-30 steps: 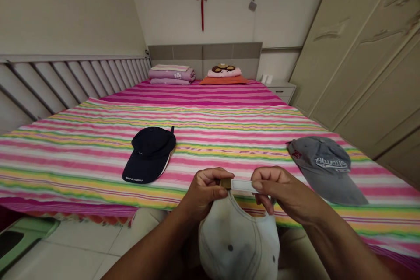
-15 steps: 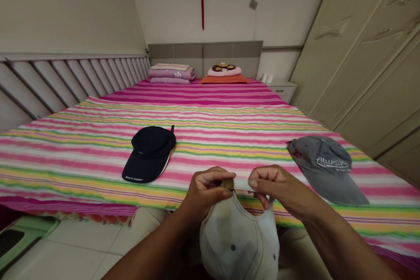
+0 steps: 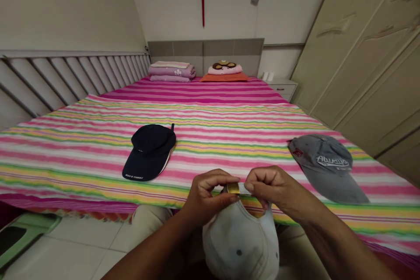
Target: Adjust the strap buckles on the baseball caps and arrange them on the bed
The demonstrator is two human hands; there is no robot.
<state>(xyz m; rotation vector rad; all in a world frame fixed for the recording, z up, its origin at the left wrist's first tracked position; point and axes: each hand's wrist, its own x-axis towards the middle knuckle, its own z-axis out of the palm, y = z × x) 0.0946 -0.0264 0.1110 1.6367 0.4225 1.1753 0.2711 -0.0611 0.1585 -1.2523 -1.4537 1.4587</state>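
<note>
A pale grey-white baseball cap hangs below my two hands, its back opening towards the bed. My left hand pinches the brass-coloured buckle of the cap's back strap between thumb and fingers. Close beside it, my right hand grips the white strap, with only a short piece showing between the hands. On the bed to the left lies a navy cap, brim towards me. A grey cap with white lettering rests on the right.
The bed has a striped cover. Folded purple bedding and a pink and orange stack sit by the headboard. A metal rail runs along the left; a wardrobe stands right. A green stool is at lower left.
My right hand has moved a little left, closer to the buckle, and less strap shows between my hands. The buckle has shifted slightly right and turned, catching more light.
</note>
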